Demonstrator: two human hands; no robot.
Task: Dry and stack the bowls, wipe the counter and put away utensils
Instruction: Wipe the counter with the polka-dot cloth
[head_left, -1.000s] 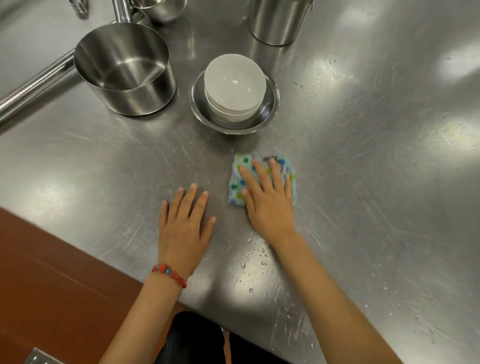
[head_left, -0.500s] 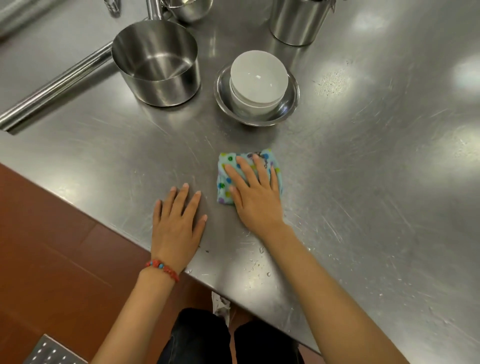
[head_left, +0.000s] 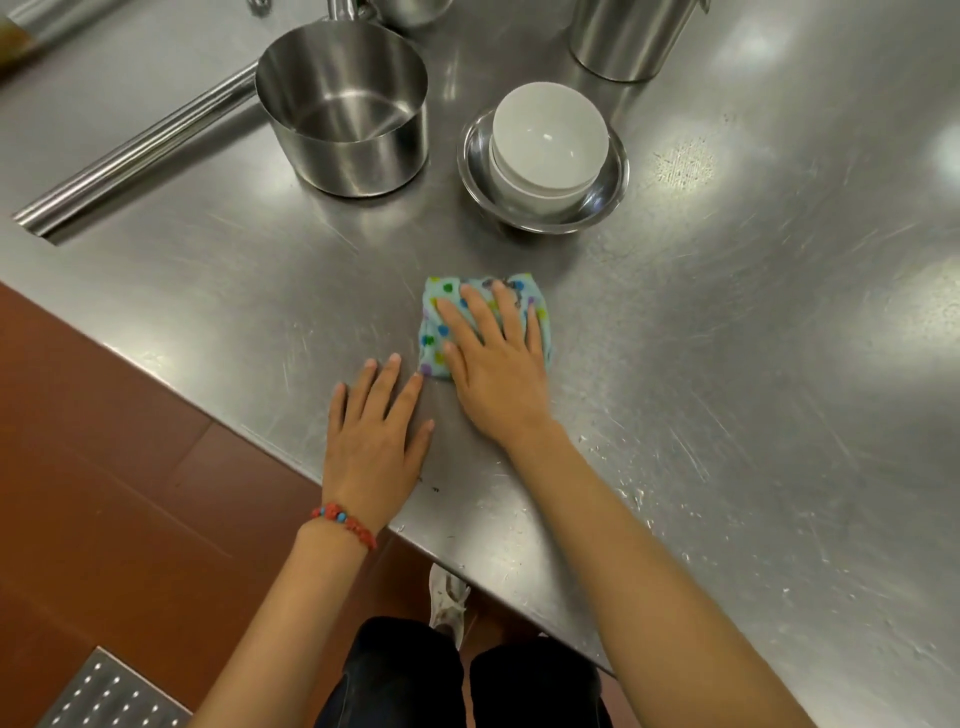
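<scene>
Fingers straight on both hands: right hand (head_left: 498, 374) presses cloth (head_left: 441, 332) flat on counter (head_left: 727, 364), left hand (head_left: 371, 441) flat just beside cloth; stacked bowls (head_left: 548, 145) & pot (head_left: 343, 109) beyond cloth.

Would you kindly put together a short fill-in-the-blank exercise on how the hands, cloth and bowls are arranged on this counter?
1. The right hand presses flat on a folded dotted ____.
2. The left hand rests with fingers spread directly on the steel ____.
3. The white bowls sit stacked inside a shallow ____ bowl.
4. The empty saucepan stands to the ____ of the white bowls.

Missing words: cloth; counter; metal; left
</scene>
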